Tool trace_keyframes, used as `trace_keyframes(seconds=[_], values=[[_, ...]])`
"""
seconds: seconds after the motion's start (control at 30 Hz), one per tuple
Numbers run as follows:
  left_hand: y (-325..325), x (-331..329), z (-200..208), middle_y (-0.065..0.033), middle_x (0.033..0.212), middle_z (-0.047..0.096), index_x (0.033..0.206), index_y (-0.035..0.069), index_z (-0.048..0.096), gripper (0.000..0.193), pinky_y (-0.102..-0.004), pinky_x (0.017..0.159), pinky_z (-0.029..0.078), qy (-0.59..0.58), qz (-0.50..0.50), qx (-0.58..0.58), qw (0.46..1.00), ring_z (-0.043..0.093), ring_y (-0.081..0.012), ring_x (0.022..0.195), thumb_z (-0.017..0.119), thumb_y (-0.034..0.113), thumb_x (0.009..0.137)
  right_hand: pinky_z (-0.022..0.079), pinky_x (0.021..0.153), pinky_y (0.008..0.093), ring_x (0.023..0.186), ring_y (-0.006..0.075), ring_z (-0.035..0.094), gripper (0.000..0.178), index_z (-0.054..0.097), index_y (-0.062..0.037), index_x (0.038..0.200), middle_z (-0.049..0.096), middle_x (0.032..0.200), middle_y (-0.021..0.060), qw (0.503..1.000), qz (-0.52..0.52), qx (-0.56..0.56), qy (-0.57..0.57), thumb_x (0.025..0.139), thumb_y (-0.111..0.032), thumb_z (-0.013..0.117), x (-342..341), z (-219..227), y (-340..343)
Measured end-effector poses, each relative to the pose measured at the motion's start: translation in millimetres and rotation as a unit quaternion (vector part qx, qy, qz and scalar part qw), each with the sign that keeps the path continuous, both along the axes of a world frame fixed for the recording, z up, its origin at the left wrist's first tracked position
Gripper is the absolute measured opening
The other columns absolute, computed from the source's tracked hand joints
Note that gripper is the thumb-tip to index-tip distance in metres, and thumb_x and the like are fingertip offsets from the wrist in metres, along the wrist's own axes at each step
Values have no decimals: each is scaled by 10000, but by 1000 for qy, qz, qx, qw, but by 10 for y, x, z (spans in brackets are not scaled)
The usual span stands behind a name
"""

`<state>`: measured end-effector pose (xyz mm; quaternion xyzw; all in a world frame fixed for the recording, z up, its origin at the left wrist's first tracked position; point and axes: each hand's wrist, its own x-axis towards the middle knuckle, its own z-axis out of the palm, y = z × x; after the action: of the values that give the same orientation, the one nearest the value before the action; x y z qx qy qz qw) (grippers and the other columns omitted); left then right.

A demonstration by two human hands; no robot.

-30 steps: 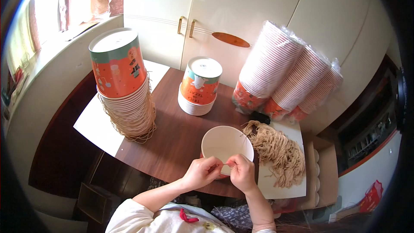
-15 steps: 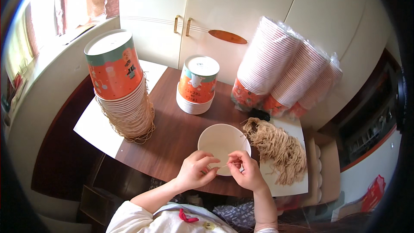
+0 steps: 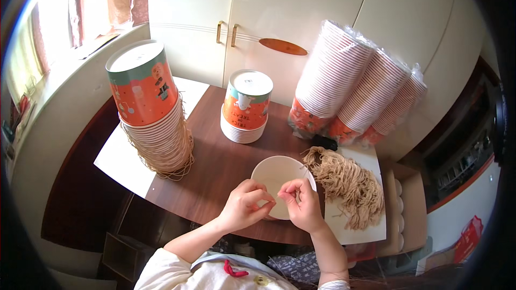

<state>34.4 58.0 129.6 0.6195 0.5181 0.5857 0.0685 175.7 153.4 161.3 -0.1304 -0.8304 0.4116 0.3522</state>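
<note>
L hand (image 3: 242, 207) & R hand (image 3: 305, 210) are pinching, tips closed, prob. for fine control; can't tell what's held. Cup (image 3: 273, 174) is sitting beneath, lower ctr; twine (image 3: 352, 192) is lying lower right, prob. for reach.

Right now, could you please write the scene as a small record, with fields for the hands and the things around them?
Left hand: fingers bent, near the bucket; grip unclear
Right hand: fingers curled, near the bucket; grip unclear
Bucket: mouth up, white inside
Cord bundle: tan, loose, right of the bucket
Left stack: upside-down buckets, tan cords around it
Middle stack: shorter, also upside-down
Wrapped stacks: three, in clear plastic
</note>
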Motion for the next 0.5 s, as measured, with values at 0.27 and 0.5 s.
trace_keyframes(seconds=[0.27, 0.5], values=[[35, -29, -19, -75, 828, 528, 755, 74, 609, 107, -326, 656, 450, -29, -7, -34, 999, 532, -240, 782, 691, 73, 687, 432, 679, 218, 724, 95, 503, 209, 359, -39, 825, 560, 832, 91, 1000, -23, 3, 18, 847, 14, 560, -91, 40, 38], [-14, -47, -273, -66, 874, 516, 758, 89, 615, 95, -332, 719, 433, 30, 12, -58, 998, 501, -241, 830, 694, 100, 707, 408, 679, 199, 716, 74, 468, 227, 353, -54, 804, 544, 827, 62, 992, -53, -16, 116, 852, -11, 571, -135, 98, 274]])
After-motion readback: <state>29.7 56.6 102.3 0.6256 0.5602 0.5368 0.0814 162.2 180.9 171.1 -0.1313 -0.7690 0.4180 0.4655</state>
